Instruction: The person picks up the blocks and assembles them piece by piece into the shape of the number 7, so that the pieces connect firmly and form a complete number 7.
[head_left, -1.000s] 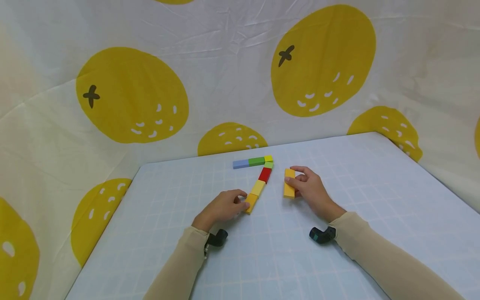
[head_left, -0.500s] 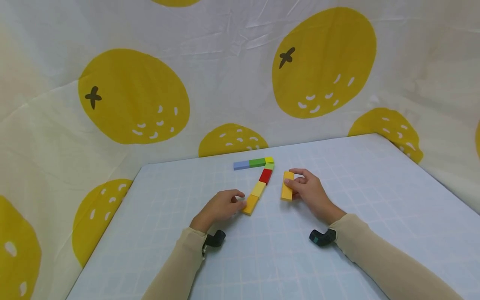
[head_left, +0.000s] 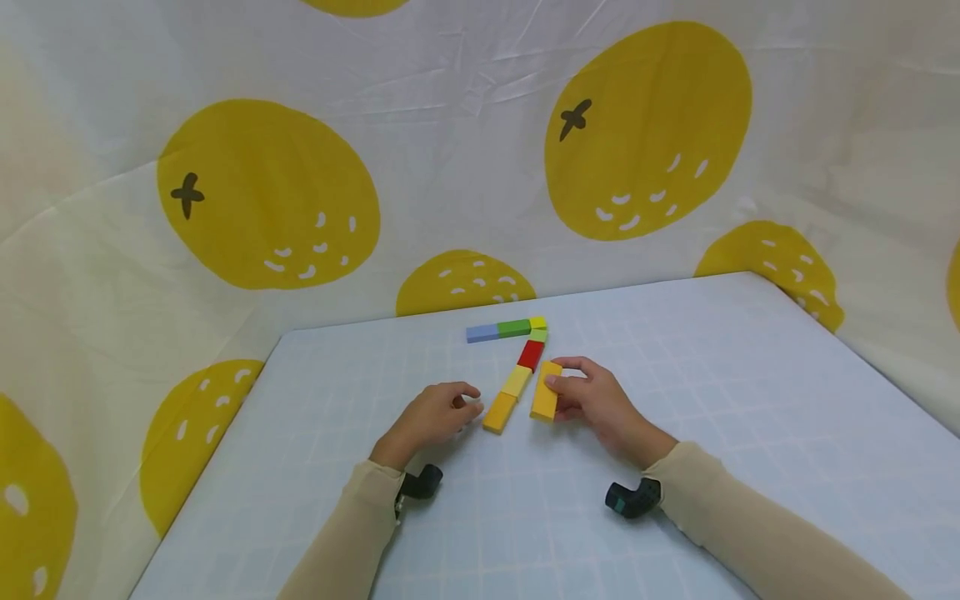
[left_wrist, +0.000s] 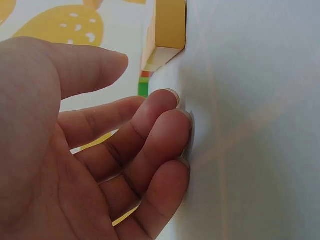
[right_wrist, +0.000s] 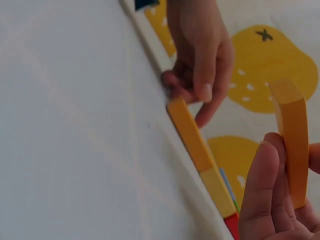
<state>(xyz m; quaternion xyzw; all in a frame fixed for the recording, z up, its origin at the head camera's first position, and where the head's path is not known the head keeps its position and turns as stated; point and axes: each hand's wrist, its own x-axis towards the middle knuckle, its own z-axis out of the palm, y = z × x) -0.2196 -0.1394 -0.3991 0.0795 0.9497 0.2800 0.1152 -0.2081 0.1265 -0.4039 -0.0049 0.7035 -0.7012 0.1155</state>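
My right hand point(head_left: 603, 412) pinches an orange wooden block point(head_left: 547, 392) between thumb and fingers, just right of a row of blocks. My left hand point(head_left: 431, 418), fingers loosely bent and holding nothing, rests by the row's near end. That end is another orange block point(head_left: 499, 412), a small gap from the left fingertips. Beyond it come a pale yellow block point(head_left: 517, 381), a red block point(head_left: 530, 356) and a light green block point(head_left: 538, 335). At a small yellow block point(head_left: 537, 322) the row turns left to a green block point(head_left: 513, 328) and a blue block point(head_left: 482, 333).
The table point(head_left: 675, 350) wears a pale blue cloth with a faint grid. A white curtain point(head_left: 465, 175) printed with big yellow fruit hangs behind it and along its sides. A dark wrist camera point(head_left: 633, 498) sticks out below the right hand, close over the cloth.
My right hand has carried its orange block left and toward me, close to the row. The left hand has let go of the row's orange end block and drawn back slightly left.
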